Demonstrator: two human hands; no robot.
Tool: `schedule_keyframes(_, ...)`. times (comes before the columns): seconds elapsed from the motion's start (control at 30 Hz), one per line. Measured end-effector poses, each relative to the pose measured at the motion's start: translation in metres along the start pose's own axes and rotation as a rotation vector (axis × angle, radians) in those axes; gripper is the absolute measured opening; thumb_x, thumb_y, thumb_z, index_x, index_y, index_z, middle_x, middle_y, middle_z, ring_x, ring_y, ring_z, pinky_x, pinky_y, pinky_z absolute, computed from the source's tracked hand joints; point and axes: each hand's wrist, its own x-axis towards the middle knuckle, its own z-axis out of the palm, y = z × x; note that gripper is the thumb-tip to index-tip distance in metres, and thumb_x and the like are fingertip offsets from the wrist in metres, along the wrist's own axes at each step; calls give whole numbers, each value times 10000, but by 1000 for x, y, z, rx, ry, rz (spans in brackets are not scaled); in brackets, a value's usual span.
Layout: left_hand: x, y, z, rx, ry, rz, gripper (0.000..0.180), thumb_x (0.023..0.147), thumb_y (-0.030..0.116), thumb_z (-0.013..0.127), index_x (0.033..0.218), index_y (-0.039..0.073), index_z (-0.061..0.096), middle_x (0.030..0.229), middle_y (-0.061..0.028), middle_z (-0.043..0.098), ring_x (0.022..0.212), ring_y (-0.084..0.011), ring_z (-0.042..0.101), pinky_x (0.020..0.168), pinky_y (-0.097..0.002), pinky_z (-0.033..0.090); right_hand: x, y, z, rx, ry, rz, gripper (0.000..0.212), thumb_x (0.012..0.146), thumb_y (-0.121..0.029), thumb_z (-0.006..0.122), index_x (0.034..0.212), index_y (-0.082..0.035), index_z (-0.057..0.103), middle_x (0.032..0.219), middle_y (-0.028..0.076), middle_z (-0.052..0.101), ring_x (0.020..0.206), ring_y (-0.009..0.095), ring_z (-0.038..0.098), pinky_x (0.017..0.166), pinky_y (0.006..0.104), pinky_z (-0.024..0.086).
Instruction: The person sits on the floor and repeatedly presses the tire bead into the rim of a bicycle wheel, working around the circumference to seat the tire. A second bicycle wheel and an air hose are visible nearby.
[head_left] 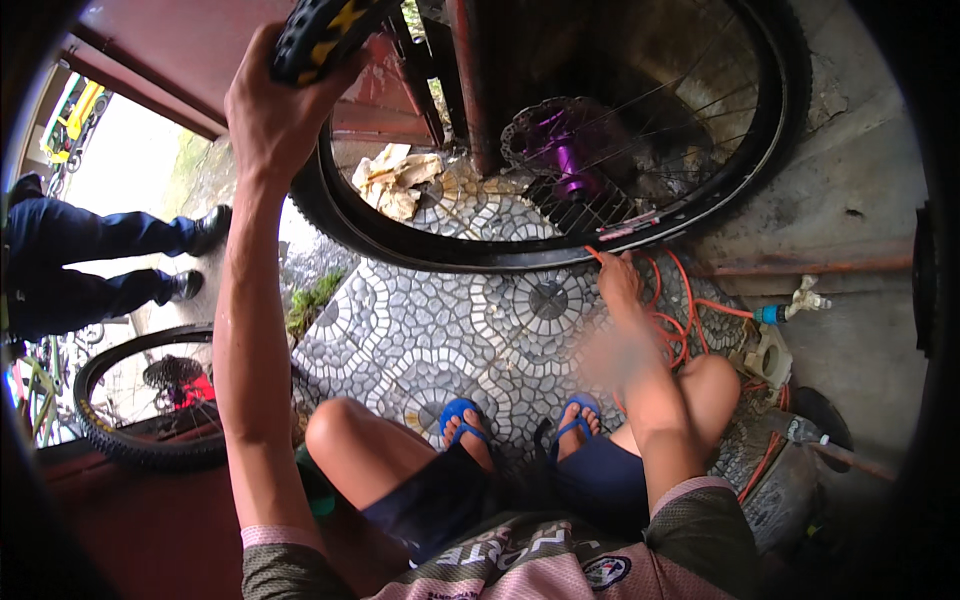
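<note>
A bicycle wheel (480, 258) with a black tire and a purple hub (565, 160) stands in front of me. High at the upper left, my left hand (285, 105) is wrapped round a knobby black tire section (325, 40) with yellow markings. Whether this section belongs to that same wheel, I cannot tell. My right hand (622, 280) is closed on an orange hose (690, 290), whose tip touches or nearly touches the lower rim. Loops of the hose lie beside my right forearm.
A tap (805, 298) with a blue connector is on the right wall. Crumpled paper (395, 180) lies on the pebble-mosaic floor (400, 320) behind the wheel. A second wheel (150, 395) is at the left, and a person in dark trousers (100, 230) stands beyond it.
</note>
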Motion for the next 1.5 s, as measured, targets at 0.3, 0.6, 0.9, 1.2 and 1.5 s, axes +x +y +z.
schedule_keyframes(0.3,-6,29,-11,66,-121,-73,657,767,333,842,1283,41,562,1097,-197,745,986,-319,751,869,-447,596,-39,-123,90,264,-293,-46,613,956,-192,544,1551,-97,436,1051,266,734,998,448,722,865,571,560)
schedule_keyframes(0.6,-29,29,-23,15,-121,-115,592,771,239,829,1278,82,567,1059,-170,751,950,-281,753,837,-420,592,-108,-346,37,1207,-183,-291,360,975,-308,710,1173,-7,699,991,183,771,881,317,754,778,385,573)
schedule_keyframes(0.9,-37,0,-31,-649,-169,110,989,727,424,932,1499,31,454,1403,-200,599,1285,-314,610,1045,-437,530,-69,-165,135,691,-6,-123,265,1021,-386,611,1224,-233,687,900,157,759,868,411,729,733,515,558)
schedule_keyframes(1.2,-194,-118,36,-723,-157,-583,980,809,145,919,1538,109,265,1375,-117,561,1209,-242,603,1031,-374,509,-31,-71,117,312,88,-127,343,992,-212,527,1324,-212,613,1098,211,741,1023,458,695,850,575,543)
schedule_keyframes(1.5,-186,-119,43,-560,-242,-580,1005,769,30,691,1616,50,151,1219,-130,629,1029,-205,623,897,-318,529,-64,-253,104,780,-27,-339,273,1010,-258,612,1232,-128,707,1110,218,734,1031,445,692,856,475,554)
